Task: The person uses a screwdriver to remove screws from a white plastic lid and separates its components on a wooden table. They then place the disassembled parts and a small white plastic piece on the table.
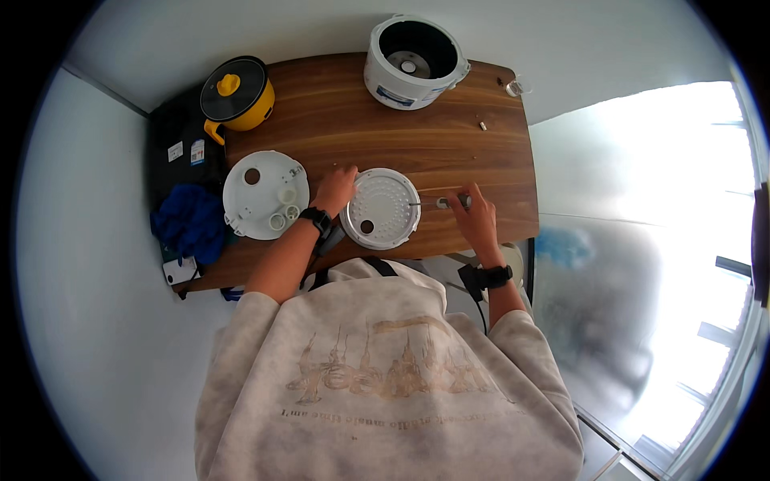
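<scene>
On the wooden table [449, 152], our left hand [335, 191] lies flat, steadying the round white perforated inner lid [380, 208], our right hand [473, 216] closed around a grey-handled screwdriver [449, 202]; we advise keeping its tip square.

— How many cookers stand on the wooden table [449, 152]?

— Two: one white rice cooker body [415, 62] at the far edge, open at the top, and one yellow pot [237, 94] with a dark lid at the far left.

— And loose round lid parts?

— Two again. One white outer lid [265, 195] on the left, one perforated inner plate [380, 208] near the middle.

— Hands?

— Two, one left hand [335, 190] and one right hand [477, 218], each with one dark wrist strap.

— Tools?

— One screwdriver [446, 203], in the right hand.

— Anything else countable?

— One blue cloth [191, 222] at the left, one small clear cup [514, 86] at the far right corner, one tiny pale bit [483, 125] near it.
</scene>
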Demonstrator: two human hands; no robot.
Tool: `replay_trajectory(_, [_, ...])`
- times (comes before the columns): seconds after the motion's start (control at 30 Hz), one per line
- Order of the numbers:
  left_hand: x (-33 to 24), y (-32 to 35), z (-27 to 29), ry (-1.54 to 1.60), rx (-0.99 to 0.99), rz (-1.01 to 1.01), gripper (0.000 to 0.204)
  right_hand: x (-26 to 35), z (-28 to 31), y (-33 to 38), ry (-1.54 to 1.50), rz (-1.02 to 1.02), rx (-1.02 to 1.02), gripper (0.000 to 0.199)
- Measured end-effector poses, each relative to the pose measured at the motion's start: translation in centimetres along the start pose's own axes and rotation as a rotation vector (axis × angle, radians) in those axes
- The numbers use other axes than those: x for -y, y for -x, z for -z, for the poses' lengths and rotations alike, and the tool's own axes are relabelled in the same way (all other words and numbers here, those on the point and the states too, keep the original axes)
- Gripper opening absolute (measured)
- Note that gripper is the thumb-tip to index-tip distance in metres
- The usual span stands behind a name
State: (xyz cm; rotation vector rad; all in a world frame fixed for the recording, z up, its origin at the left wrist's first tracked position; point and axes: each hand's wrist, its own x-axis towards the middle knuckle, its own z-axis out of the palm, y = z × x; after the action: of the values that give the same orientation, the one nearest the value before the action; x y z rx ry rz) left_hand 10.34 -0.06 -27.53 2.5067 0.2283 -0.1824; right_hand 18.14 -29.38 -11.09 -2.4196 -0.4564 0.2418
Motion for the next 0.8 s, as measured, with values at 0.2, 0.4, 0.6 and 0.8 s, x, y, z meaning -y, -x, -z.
replay_trajectory(0.2, [0.1, 1.1, 0.6, -0.018, 0.048, -0.015, 0.043, -0.3, 0.3, 0.9, 0.036, 0.015, -0.033, 0.026])
replay_trajectory(0.4, [-0.7, 4.1, 1.5, 0.336, 0.404, 0.323, 0.04, -1.5, 0.1, 0.9, 0.042, 0.029, -0.093, 0.026])
replay_trajectory(0.6, [0.1, 6.0, 0.8, 0.424, 0.792, 0.553, 0.032, -1.3, 0.0, 0.7, -0.003, 0.037, -0.066, 0.026])
replay_trajectory(0.8, [-1.5, 5.3, 3.5, 0.173, 0.714, 0.454, 0.036, -1.2, -0.9, 0.7, -0.014, 0.071, -0.021, 0.028])
